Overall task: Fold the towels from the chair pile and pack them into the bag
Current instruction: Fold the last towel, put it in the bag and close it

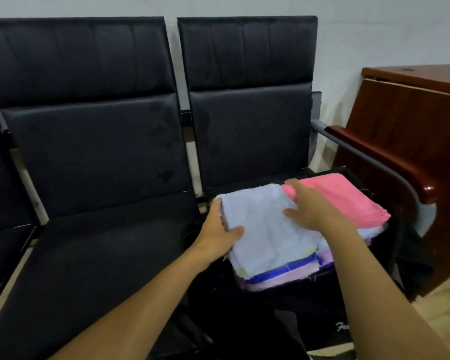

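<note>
A folded pale blue towel [265, 229] lies on top of a stack of folded towels, with blue, pink and yellow edges showing beneath. Beside it on the right sits a folded pink towel [348, 198]. The stacks rest in an open black bag [296, 302] on the right-hand chair seat. My left hand [218, 235] grips the pale blue towel's left edge, thumb on top. My right hand [309, 203] lies flat with spread fingers across the towel's right side, partly over the pink towel.
Black padded chairs are joined in a row; the middle seat [102, 255] is to the left of the bag. A grey armrest [374, 157] with a wooden cap borders the bag on the right. A brown wooden desk [413, 113] stands behind it.
</note>
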Demonstrator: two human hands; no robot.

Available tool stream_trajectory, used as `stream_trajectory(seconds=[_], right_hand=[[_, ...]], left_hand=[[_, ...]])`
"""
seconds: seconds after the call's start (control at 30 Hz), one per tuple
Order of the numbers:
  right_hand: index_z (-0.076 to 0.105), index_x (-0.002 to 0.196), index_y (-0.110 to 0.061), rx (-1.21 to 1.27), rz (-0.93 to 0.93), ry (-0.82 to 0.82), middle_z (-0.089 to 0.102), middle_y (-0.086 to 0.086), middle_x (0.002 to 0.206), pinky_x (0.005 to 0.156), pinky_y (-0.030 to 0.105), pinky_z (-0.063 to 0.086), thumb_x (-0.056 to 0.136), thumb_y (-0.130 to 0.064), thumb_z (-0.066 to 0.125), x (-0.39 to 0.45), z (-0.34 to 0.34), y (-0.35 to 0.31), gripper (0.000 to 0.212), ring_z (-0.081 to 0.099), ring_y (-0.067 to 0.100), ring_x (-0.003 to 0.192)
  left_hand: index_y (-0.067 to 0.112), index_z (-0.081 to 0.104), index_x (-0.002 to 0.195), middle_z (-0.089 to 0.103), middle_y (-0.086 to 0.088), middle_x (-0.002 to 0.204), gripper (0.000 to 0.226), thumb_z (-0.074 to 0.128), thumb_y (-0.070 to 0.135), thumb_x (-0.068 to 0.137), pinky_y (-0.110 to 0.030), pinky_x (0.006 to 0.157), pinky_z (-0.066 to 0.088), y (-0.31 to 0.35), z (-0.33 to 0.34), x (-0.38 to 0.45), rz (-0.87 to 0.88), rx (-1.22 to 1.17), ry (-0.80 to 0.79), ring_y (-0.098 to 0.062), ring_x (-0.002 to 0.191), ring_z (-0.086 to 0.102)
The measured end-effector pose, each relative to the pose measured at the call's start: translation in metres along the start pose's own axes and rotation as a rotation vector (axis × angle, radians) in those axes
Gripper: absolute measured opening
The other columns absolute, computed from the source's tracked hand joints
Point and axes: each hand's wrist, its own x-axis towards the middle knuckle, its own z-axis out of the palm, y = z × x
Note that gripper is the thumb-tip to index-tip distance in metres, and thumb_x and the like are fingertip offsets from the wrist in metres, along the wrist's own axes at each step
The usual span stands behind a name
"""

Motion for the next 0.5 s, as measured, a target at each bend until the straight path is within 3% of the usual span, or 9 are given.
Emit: stream_trajectory(seconds=[0.1, 0.13, 0.2, 0.27, 0.37, 0.5], right_hand=[[0.042, 0.147, -0.023, -0.025, -0.095, 0.156, 0.046, 0.006, 0.147, 0.103, 0.04, 0.042, 0.1, -0.037, 0.054, 0.0, 0.025, -0.021, 0.05, 0.047, 0.026, 0.131], [0.047, 0.144, -0.023, 0.003, -0.148, 0.208, 0.047, 0.003, 0.147, 0.103, 0.039, 0.041, 0.1, -0.043, 0.052, 0.0, 0.032, -0.032, 0.048, 0.047, 0.024, 0.132], [0.045, 0.147, -0.029, 0.019, -0.158, 0.137, 0.042, 0.002, 0.153, 0.111, 0.041, 0.034, 0.099, -0.056, 0.044, 0.001, 0.049, -0.048, 0.055, 0.039, 0.024, 0.14], [0.023, 0.155, -0.038, -0.086, -0.113, -0.023, 0.018, 0.005, 0.165, 0.121, 0.049, 0.016, 0.095, -0.07, 0.028, -0.002, 0.076, -0.053, 0.068, 0.016, 0.029, 0.151], [-0.003, 0.156, -0.045, -0.196, -0.102, -0.008, -0.006, 0.005, 0.168, 0.122, 0.055, 0.001, 0.077, -0.081, -0.001, -0.006, 0.104, -0.044, 0.087, -0.004, 0.033, 0.153], [-0.007, 0.154, -0.049, -0.165, -0.071, -0.008, -0.01, 0.001, 0.168, 0.123, 0.052, -0.002, 0.088, -0.078, 0.012, -0.006, 0.103, -0.033, 0.075, -0.008, 0.027, 0.154]], left_hand=[[0.042, 0.022, 0.139, 0.054, 0.014, 0.118, 0.074, 0.07, 0.017, 0.089, -0.033, 0.059, 0.058, -0.014, -0.009, 0.002, -0.028, -0.012, -0.033, -0.008, 0.1, 0.061], [0.041, 0.025, 0.136, 0.058, 0.01, 0.113, 0.068, 0.069, 0.019, 0.089, -0.034, 0.053, 0.057, -0.015, -0.015, 0.005, -0.022, -0.001, -0.015, -0.011, 0.093, 0.065], [0.031, 0.038, 0.126, 0.065, -0.005, 0.098, 0.042, 0.064, 0.023, 0.093, -0.04, 0.05, 0.057, -0.02, -0.025, 0.014, 0.008, 0.053, 0.07, -0.016, 0.073, 0.068], [0.024, 0.048, 0.113, 0.066, -0.009, 0.087, 0.019, 0.056, 0.019, 0.097, -0.045, 0.059, 0.058, -0.028, -0.035, 0.025, 0.082, 0.183, 0.189, -0.021, 0.069, 0.066], [0.022, 0.052, 0.113, 0.061, 0.0, 0.1, 0.026, 0.058, 0.011, 0.091, -0.043, 0.081, 0.053, -0.04, -0.053, 0.043, 0.198, 0.587, 0.173, -0.02, 0.092, 0.058], [0.023, 0.037, 0.135, 0.042, -0.002, 0.132, 0.06, 0.065, 0.022, 0.082, -0.041, 0.096, 0.039, -0.051, -0.048, 0.06, 0.113, 1.169, -0.096, -0.025, 0.119, 0.039]])
